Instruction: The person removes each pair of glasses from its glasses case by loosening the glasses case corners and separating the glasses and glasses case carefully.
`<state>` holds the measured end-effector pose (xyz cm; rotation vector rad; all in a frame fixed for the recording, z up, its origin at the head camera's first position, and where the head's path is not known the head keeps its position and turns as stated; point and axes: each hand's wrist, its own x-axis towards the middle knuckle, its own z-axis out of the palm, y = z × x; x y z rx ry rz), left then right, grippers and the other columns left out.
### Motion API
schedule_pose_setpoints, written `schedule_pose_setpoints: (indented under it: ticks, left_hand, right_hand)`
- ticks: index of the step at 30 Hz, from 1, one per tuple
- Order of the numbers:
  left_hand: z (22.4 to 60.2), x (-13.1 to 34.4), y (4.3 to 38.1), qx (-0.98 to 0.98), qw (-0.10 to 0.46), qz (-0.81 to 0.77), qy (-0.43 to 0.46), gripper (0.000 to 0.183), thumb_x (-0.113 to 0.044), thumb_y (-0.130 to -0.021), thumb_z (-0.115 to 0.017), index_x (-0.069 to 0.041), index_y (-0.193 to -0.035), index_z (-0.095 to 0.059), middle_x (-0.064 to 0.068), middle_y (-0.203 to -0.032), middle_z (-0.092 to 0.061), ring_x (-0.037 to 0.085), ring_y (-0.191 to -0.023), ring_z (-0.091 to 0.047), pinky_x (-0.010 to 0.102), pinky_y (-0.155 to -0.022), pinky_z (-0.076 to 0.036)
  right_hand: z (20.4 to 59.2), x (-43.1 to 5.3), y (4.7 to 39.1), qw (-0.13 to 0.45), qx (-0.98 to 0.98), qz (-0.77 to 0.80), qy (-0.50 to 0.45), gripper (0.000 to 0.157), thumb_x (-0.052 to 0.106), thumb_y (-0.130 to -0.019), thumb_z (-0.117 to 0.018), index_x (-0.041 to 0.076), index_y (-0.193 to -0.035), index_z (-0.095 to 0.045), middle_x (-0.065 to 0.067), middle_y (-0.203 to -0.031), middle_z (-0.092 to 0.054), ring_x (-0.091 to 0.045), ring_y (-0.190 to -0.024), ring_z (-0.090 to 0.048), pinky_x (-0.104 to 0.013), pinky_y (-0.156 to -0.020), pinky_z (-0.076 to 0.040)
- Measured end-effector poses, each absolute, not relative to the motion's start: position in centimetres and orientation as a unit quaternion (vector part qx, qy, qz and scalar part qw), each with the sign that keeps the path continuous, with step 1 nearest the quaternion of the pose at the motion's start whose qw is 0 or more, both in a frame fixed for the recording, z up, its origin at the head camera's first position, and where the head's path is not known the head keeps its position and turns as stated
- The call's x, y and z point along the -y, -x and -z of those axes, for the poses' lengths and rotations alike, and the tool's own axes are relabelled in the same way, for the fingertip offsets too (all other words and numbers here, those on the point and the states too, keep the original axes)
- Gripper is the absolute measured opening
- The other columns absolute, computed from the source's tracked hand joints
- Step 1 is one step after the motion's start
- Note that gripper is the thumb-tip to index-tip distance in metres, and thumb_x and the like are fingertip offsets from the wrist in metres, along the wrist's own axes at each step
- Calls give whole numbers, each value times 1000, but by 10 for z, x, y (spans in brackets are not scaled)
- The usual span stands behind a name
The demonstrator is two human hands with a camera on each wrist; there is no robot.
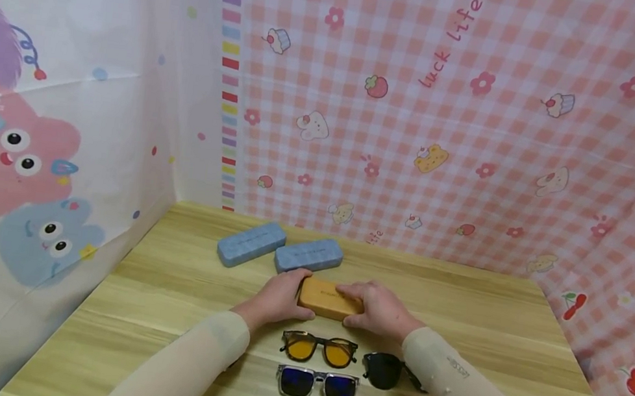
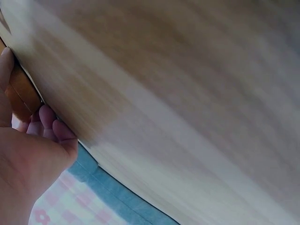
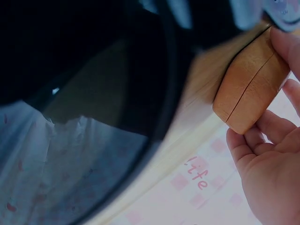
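Observation:
An orange-brown glasses case (image 1: 331,297) lies closed on the wooden table, lettering on its lid. My left hand (image 1: 281,297) holds its left end, thumb at the near side and fingers around the far side. At the other end my right hand (image 1: 382,310) grips the case, with the thumb low at the front corner and fingers over the lid and far side. The seam of the case (image 3: 251,86) shows as shut in the right wrist view. In the left wrist view, curled fingertips (image 2: 47,117) meet the end of the case (image 2: 22,96).
Two blue glasses cases (image 1: 251,244) (image 1: 309,256) lie behind the left hand. Nearer me are glasses with orange lenses (image 1: 300,348), clear-framed sunglasses (image 1: 296,384) below them, and black sunglasses (image 1: 384,371) beside my right forearm. A pink checked cloth (image 1: 391,167) hangs behind the table.

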<state>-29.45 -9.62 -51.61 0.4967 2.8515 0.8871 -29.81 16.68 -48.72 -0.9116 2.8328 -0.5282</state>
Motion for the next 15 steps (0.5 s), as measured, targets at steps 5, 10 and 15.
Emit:
schedule_pose_setpoints:
  ticks: [5, 10, 15]
  left_hand:
    - [514, 95, 296, -941, 56, -290, -167, 95, -42, -85, -92, -7, -159, -46, 16, -153, -60, 35, -136, -61, 51, -116, -50]
    - [514, 95, 296, -941, 53, -293, -163, 94, -41, -84, -93, -6, -158, -46, 16, -152, -60, 35, -136, -61, 52, -117, -49]
    - [517, 95, 296, -940, 57, -296, -158, 94, -41, -84, -93, -6, -158, -46, 17, -153, -60, 36, -138, -60, 52, -117, -49]
  right_hand:
    - [483, -168, 299, 58, -938, 177, 294, 71, 25, -88, -91, 21, -152, -62, -5, -149, -68, -26, -128, -65, -49, -111, -53]
    - [481, -169, 299, 55, -940, 182, 283, 73, 27, -87, -92, 23, -153, -62, -4, -150, -67, -23, -124, -65, -46, -108, -54]
    - [479, -170, 298, 63, -940, 188, 276, 72, 28, -87, -92, 24, -153, -62, -3, -151, -67, -23, -124, -64, -47, -107, -54]
